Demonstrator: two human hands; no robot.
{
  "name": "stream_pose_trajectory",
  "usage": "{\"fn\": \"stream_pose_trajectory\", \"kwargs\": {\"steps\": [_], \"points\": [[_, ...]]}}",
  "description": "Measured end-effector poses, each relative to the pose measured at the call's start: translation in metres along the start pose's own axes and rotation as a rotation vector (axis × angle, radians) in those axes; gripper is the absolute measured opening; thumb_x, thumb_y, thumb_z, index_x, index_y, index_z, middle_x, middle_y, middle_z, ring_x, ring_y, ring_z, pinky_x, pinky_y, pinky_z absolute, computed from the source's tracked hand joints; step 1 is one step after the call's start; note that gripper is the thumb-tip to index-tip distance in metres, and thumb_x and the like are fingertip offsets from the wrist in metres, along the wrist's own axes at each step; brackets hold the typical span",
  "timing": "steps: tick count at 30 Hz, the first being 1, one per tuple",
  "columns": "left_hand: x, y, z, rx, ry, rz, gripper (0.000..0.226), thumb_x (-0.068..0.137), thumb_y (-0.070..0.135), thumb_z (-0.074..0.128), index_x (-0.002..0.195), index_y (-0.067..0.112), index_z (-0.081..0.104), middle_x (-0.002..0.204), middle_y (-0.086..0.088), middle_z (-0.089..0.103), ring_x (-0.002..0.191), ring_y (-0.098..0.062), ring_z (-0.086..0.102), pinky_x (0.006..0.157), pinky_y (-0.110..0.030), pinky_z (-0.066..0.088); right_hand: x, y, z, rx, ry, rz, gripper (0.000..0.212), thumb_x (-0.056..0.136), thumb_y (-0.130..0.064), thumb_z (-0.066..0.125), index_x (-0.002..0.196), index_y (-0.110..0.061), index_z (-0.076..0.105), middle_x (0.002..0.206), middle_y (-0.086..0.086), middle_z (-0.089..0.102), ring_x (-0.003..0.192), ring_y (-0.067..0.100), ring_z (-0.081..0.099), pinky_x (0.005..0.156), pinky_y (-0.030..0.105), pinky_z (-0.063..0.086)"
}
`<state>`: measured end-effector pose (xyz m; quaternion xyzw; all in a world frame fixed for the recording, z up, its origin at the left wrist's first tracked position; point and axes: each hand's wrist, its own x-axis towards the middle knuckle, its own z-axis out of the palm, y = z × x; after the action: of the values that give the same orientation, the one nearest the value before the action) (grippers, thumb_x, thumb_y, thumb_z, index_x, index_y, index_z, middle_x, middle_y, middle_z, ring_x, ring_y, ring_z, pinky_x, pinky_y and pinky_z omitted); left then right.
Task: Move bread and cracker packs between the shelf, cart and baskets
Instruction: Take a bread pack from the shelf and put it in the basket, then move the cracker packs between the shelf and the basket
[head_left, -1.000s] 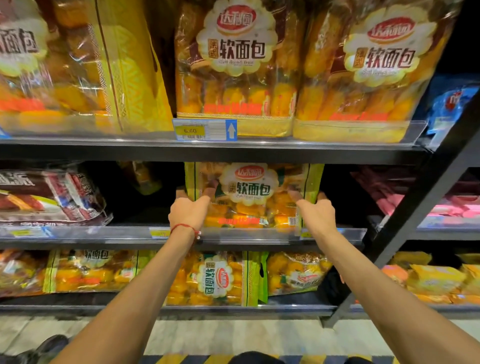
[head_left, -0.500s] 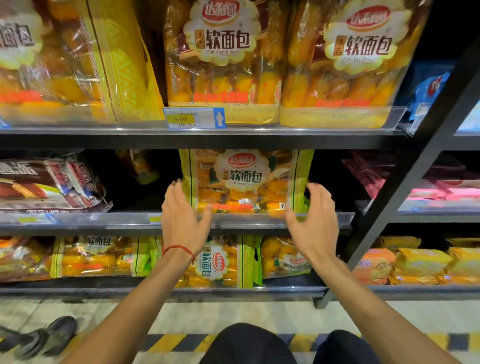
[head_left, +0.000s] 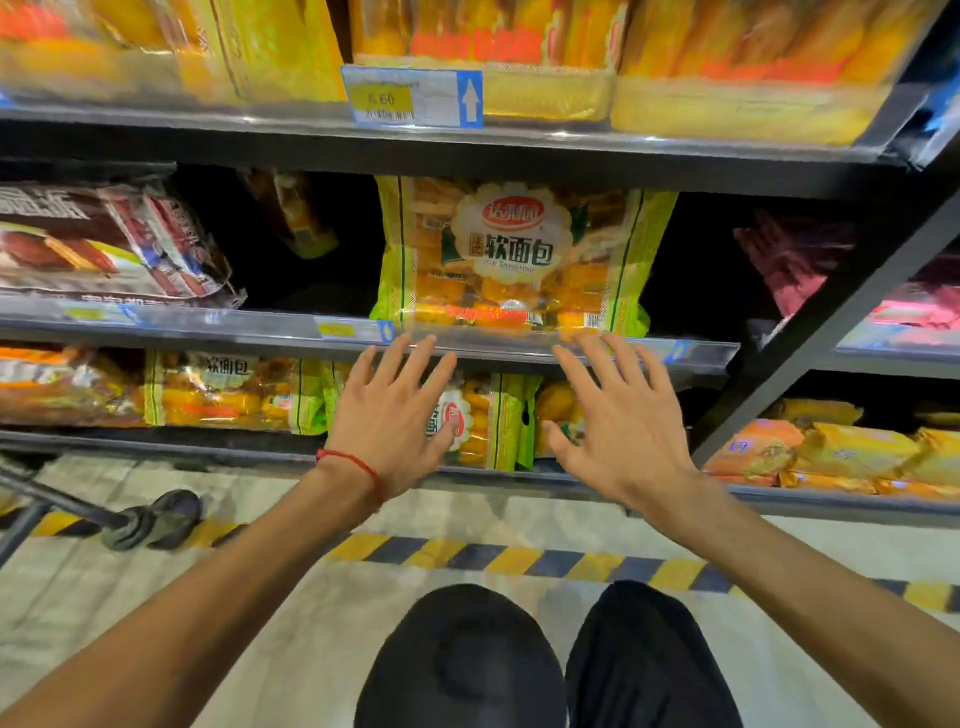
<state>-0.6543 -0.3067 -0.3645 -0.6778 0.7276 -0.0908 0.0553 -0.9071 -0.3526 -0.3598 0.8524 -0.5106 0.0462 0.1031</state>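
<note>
Bare forearms (head_left: 197, 587), a thin red cord bracelet (head_left: 349, 460) and plain black fabric trousers (head_left: 462, 660).
The bracelet circled the wrist behind the left hand (head_left: 387, 415), a single narrow strand that ran slantwise across the wrist and looked slightly thicker at its lower end. The right hand (head_left: 618, 426) and its wrist were bare. Both forearms were uncovered to the bottom corners of the view. The trousers covered the 2 knees, which showed as 2 rounded dark shapes side by side; the cloth looked matte and smooth, with a faint paler sheen and soft creasing over the left knee.
</note>
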Motion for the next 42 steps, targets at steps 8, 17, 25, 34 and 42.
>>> {"fn": "stream_pose_trajectory", "kwargs": {"steps": [8,17,25,34,42], "points": [[-0.038,-0.038,-0.168,-0.093,-0.095,-0.077,0.071,0.099,0.064,0.02,0.157,0.024,0.029,0.164,-0.009,0.03,0.151,-0.034,0.026,0.12,-0.055,0.026,0.026,-0.025,-0.175,0.077,-0.007,-0.15,0.079,0.093,-0.063,0.043,0.159,-0.019,0.041,0.164,0.009,0.041,0.152,0.035,0.034,0.123,0.058,0.026],[-0.14,-0.072,-0.383,-0.202,-0.175,-0.239,0.074,0.098,0.063,0.031,0.161,0.024,0.022,0.167,-0.007,0.024,0.152,-0.034,0.024,0.121,-0.055,0.025,0.011,-0.046,-0.411,0.192,-0.074,-0.345,0.078,0.092,-0.06,0.043,0.156,-0.016,0.045,0.162,0.011,0.043,0.152,0.036,0.034,0.124,0.058,0.025],[-0.288,-0.068,-0.485,-0.236,-0.205,-0.499,0.072,0.096,0.061,0.039,0.155,0.021,0.037,0.162,-0.01,0.035,0.148,-0.035,0.033,0.116,-0.056,0.034,-0.045,-0.093,-0.528,0.204,-0.075,-0.566,0.074,0.096,-0.061,0.045,0.156,-0.017,0.047,0.16,0.009,0.045,0.151,0.036,0.034,0.126,0.056,0.021],[-0.463,-0.086,-0.519,-0.24,-0.193,-0.784,0.071,0.094,0.058,0.047,0.154,0.02,0.041,0.158,-0.011,0.041,0.144,-0.036,0.04,0.116,-0.054,0.036,-0.116,-0.213,-0.597,0.272,-0.037,-0.847,0.072,0.093,-0.06,0.051,0.153,-0.02,0.05,0.159,0.006,0.048,0.149,0.033,0.029,0.123,0.052,0.018],[-0.637,-0.152,-0.503,-0.262,-0.233,-1.007,0.072,0.093,0.06,0.047,0.154,0.022,0.04,0.159,-0.01,0.04,0.146,-0.035,0.038,0.117,-0.054,0.036,-0.188,-0.389,-0.629,0.385,-0.044,-1.06,0.072,0.094,-0.055,0.055,0.157,-0.021,0.045,0.162,0.006,0.042,0.152,0.033,0.033,0.123,0.056,0.024]]}}
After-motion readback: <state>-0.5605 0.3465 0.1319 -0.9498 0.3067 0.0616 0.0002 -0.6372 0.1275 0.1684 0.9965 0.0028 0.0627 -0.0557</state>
